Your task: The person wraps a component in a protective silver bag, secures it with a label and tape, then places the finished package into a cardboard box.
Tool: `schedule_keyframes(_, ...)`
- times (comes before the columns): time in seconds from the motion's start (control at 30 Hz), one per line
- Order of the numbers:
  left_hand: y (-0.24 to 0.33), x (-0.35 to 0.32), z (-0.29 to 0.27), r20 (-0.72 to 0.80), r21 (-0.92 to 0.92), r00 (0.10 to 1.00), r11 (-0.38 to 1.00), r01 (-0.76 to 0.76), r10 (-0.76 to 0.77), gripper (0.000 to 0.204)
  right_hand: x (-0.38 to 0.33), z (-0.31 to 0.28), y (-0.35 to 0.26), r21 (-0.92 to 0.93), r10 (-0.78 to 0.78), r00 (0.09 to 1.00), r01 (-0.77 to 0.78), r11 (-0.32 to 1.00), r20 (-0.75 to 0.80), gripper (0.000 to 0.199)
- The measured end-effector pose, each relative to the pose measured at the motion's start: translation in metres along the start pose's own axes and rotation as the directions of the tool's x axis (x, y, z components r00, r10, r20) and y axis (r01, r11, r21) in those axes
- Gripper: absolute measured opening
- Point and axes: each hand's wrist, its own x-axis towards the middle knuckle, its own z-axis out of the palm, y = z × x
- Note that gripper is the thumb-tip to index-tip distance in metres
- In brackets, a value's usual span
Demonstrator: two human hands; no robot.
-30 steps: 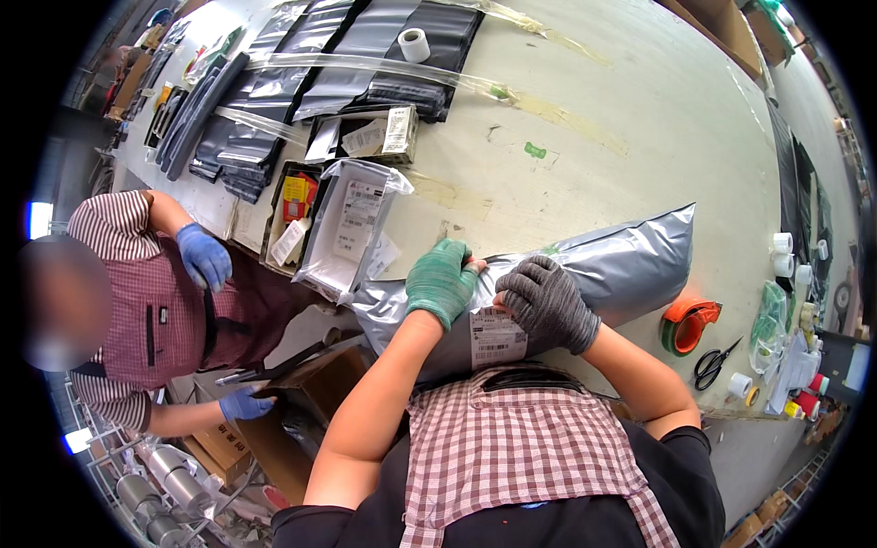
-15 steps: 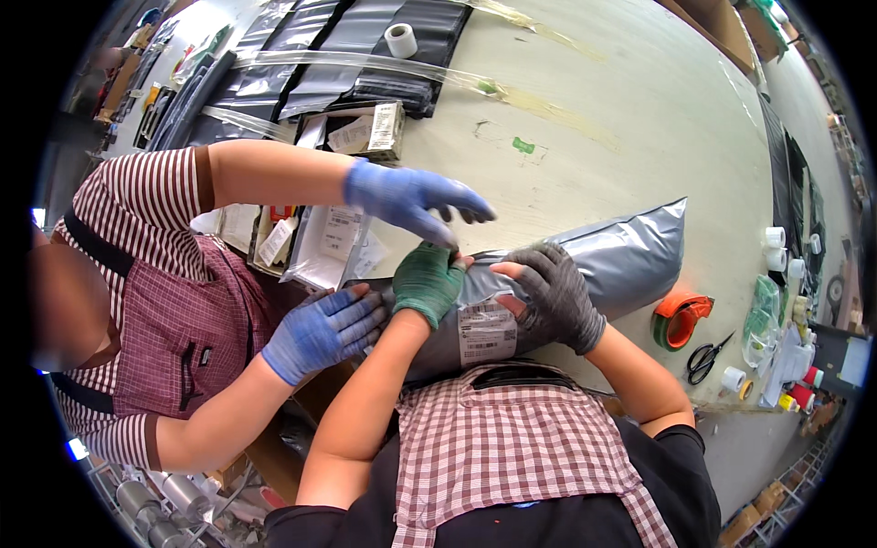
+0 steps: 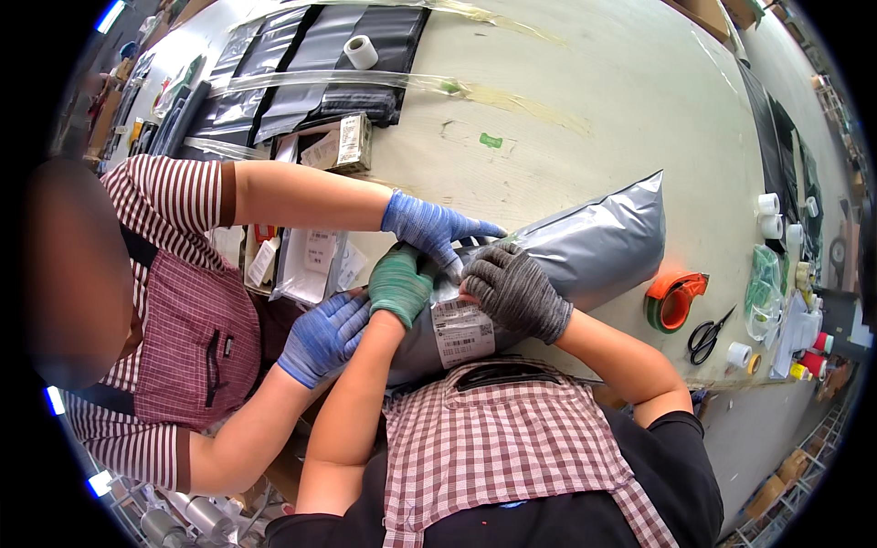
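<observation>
A stuffed grey plastic mailing bag (image 3: 594,242) lies slantwise on the table against my checked apron, its pointed corner at the far right. On its front is a white printed label (image 3: 463,332). My left hand (image 3: 402,285), in a green glove, is closed on the bag's film left of the label; its fingertips are partly hidden. In a dark grey glove, my right hand (image 3: 518,290) bends over the film just above the label, fingers closed on it. A co-worker's blue-gloved hand (image 3: 434,224) reaches onto the bag between mine; their other hand (image 3: 324,336) rests by its left end.
An orange tape dispenser (image 3: 674,301) and black scissors (image 3: 708,338) lie right of the bag. White rolls (image 3: 770,215) line the right edge. Flat black bags (image 3: 365,55) and a white roll (image 3: 361,52) lie far left, near a small box (image 3: 352,142) and an open tray (image 3: 311,265).
My right hand has moved left and its fingers have closed down onto the film. The co-worker's upper hand has come down onto the bag between my hands. The whole view has shifted slightly.
</observation>
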Motion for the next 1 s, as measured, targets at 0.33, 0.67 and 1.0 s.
schedule_keyframes(0.33, 0.007, 0.001, 0.000, 0.022, -0.068, 0.999, 0.997, -0.041, 0.043, 0.029, -0.009, -0.017, 0.006, -0.043, -0.048, 0.998, 0.046, 0.998, -0.049, 0.022)
schedule_keyframes(0.67, 0.032, -0.037, -0.009, -0.082, -0.047, 0.919, 0.919, -0.391, 0.386, 0.027, -0.013, -0.030, 0.020, 0.165, 0.310, 0.947, -0.320, 0.933, 0.082, 0.034)
schedule_keyframes(1.0, 0.041, -0.037, -0.010, -0.059, -0.142, 0.981, 0.972, -0.189, 0.182, 0.013, -0.002, -0.024, 0.021, 0.169, 0.296, 0.940, -0.324, 0.931, 0.171, 0.023)
